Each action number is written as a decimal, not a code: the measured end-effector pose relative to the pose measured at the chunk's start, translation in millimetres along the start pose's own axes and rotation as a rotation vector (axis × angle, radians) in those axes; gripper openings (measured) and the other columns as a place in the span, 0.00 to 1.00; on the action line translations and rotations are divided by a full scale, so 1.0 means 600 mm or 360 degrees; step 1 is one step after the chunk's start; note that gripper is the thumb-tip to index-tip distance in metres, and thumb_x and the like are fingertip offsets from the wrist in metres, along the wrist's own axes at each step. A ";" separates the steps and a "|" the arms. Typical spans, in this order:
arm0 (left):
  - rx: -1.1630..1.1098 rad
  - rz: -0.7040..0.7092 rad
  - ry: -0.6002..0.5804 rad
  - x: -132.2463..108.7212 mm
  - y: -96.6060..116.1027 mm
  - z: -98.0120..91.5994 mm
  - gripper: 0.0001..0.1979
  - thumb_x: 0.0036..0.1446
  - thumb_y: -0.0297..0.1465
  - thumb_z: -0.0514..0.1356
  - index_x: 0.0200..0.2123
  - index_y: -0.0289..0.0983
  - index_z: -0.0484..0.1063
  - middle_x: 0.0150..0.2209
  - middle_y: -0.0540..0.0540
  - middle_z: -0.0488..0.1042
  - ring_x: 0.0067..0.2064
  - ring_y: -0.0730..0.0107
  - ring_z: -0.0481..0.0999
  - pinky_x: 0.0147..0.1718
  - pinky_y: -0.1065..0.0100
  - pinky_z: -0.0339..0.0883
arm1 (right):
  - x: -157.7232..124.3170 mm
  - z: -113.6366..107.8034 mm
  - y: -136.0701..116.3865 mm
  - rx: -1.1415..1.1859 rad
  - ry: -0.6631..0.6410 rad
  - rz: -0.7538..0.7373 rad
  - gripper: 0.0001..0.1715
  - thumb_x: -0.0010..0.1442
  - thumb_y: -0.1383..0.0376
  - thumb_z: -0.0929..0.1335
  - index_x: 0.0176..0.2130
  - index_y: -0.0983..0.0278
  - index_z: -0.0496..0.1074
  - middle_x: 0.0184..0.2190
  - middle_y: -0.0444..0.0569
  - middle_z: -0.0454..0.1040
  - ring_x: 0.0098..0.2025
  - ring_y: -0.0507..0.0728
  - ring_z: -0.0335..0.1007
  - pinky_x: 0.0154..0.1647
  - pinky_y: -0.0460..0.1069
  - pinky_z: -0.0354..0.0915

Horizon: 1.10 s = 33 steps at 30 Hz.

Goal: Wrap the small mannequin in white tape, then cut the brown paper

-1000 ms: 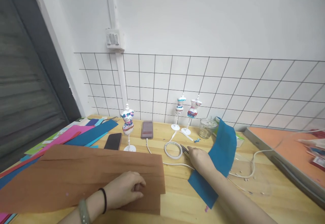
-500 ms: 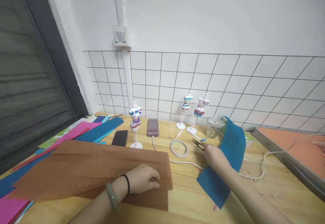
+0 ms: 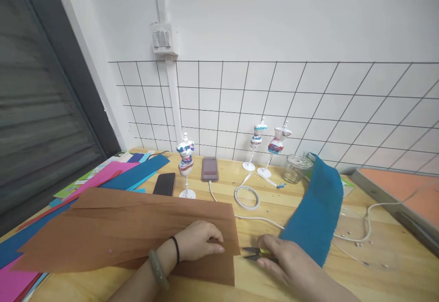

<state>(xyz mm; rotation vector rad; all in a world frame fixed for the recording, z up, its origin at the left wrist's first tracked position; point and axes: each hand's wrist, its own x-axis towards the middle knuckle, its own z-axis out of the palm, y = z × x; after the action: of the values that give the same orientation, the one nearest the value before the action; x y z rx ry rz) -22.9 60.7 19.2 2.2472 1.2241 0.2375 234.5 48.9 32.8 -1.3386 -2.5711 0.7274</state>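
My left hand [image 3: 202,241] rests on a large sheet of brown crepe paper [image 3: 137,229]. Its fingers are loosely curled, with a small gap between thumb and index fingertip and nothing visible in that gap. In my right hand [image 3: 284,256] is a pair of thread snips [image 3: 253,252] with dark blades parted and a bit of yellow at the handle. The blade tips point left, close to the brown paper's right edge. Beside and behind my right hand, a strip of blue crepe paper [image 3: 318,201] stands curved, its lower part hidden by the hand.
Small painted dress-form mannequins [image 3: 186,160] stand behind. A black phone [image 3: 164,184], another phone [image 3: 210,169] on a white cable, a tape roll [image 3: 247,198] and a clear jar [image 3: 297,169] lie around. Coloured papers [image 3: 133,174] pile up left; an orange-bottomed tray [image 3: 404,192] sits right.
My right hand has come left and nearer with the snips, from over the blue paper to the brown paper's right edge. My left hand stays on the brown paper; the view shifted slightly.
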 end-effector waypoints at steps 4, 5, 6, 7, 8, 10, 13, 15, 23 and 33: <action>-0.0005 -0.0024 0.0015 0.002 -0.001 0.004 0.12 0.50 0.41 0.56 0.34 0.42 0.74 0.34 0.51 0.76 0.34 0.69 0.72 0.30 0.73 0.58 | 0.013 0.008 -0.001 -0.0107 -0.0005 -0.0057 0.10 0.58 0.59 0.60 0.39 0.56 0.66 0.33 0.41 0.74 0.34 0.55 0.70 0.32 0.46 0.58; -0.0004 -0.0027 0.0018 0.004 -0.002 0.005 0.12 0.49 0.41 0.57 0.33 0.42 0.75 0.33 0.51 0.76 0.33 0.69 0.72 0.29 0.72 0.58 | 0.016 0.009 -0.001 -0.0132 -0.0010 -0.0074 0.09 0.58 0.59 0.60 0.39 0.56 0.66 0.33 0.42 0.74 0.34 0.55 0.70 0.31 0.47 0.58; -0.0004 -0.0030 0.0019 0.005 -0.003 0.006 0.12 0.49 0.41 0.57 0.33 0.42 0.75 0.32 0.51 0.76 0.33 0.70 0.72 0.29 0.72 0.57 | 0.018 0.011 -0.002 -0.0151 -0.0010 -0.0090 0.09 0.58 0.59 0.60 0.39 0.57 0.66 0.33 0.42 0.74 0.34 0.55 0.70 0.31 0.47 0.58; -0.0005 -0.0032 0.0018 0.006 -0.005 0.007 0.12 0.49 0.42 0.57 0.33 0.42 0.75 0.32 0.51 0.76 0.32 0.70 0.72 0.29 0.72 0.57 | 0.019 0.013 -0.003 -0.0160 -0.0017 -0.0112 0.09 0.58 0.59 0.60 0.39 0.57 0.66 0.33 0.42 0.74 0.34 0.55 0.70 0.32 0.47 0.58; -0.0008 -0.0033 0.0016 0.008 -0.007 0.008 0.13 0.49 0.42 0.57 0.32 0.42 0.75 0.31 0.51 0.76 0.32 0.70 0.71 0.28 0.72 0.57 | 0.021 0.016 -0.004 -0.0165 -0.0019 -0.0135 0.09 0.59 0.59 0.60 0.39 0.57 0.65 0.33 0.41 0.74 0.35 0.55 0.70 0.32 0.47 0.59; -0.0021 -0.0037 0.0010 0.010 -0.012 0.010 0.13 0.49 0.42 0.56 0.32 0.43 0.75 0.30 0.52 0.76 0.31 0.70 0.71 0.28 0.73 0.56 | 0.023 0.021 -0.003 -0.0167 -0.0020 -0.0166 0.09 0.59 0.59 0.60 0.40 0.57 0.65 0.34 0.41 0.74 0.35 0.55 0.71 0.32 0.46 0.59; -0.0042 -0.0043 -0.0002 0.011 -0.017 0.011 0.14 0.49 0.43 0.56 0.33 0.43 0.75 0.30 0.52 0.75 0.31 0.71 0.71 0.28 0.74 0.56 | 0.026 0.030 0.002 -0.0169 -0.0022 -0.0179 0.10 0.59 0.59 0.61 0.40 0.57 0.65 0.34 0.41 0.74 0.36 0.55 0.71 0.33 0.47 0.58; -0.0053 -0.0049 -0.0015 0.010 -0.018 0.012 0.14 0.49 0.43 0.56 0.33 0.42 0.75 0.30 0.52 0.75 0.30 0.72 0.70 0.27 0.74 0.56 | 0.027 0.033 0.006 -0.0164 -0.0029 -0.0180 0.10 0.59 0.58 0.60 0.40 0.58 0.65 0.33 0.42 0.74 0.36 0.55 0.71 0.33 0.47 0.58; -0.0062 -0.0070 -0.0024 0.012 -0.013 0.008 0.14 0.48 0.43 0.56 0.32 0.42 0.75 0.26 0.53 0.73 0.27 0.73 0.67 0.24 0.74 0.53 | 0.029 0.031 0.000 -0.0181 -0.0016 -0.0178 0.12 0.60 0.58 0.59 0.41 0.58 0.65 0.33 0.43 0.74 0.35 0.55 0.71 0.33 0.47 0.59; -0.0084 -0.0107 -0.0031 0.013 -0.011 0.007 0.12 0.47 0.42 0.57 0.30 0.42 0.75 0.25 0.53 0.73 0.27 0.74 0.66 0.24 0.75 0.53 | 0.029 0.035 0.003 -0.0218 -0.0008 -0.0201 0.12 0.60 0.57 0.58 0.38 0.59 0.66 0.30 0.44 0.75 0.34 0.55 0.72 0.31 0.47 0.59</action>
<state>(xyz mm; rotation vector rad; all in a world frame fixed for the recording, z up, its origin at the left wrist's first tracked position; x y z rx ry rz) -21.6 68.6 11.2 2.1545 1.2666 0.2191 218.4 56.8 12.2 -1.1974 -2.7231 0.5434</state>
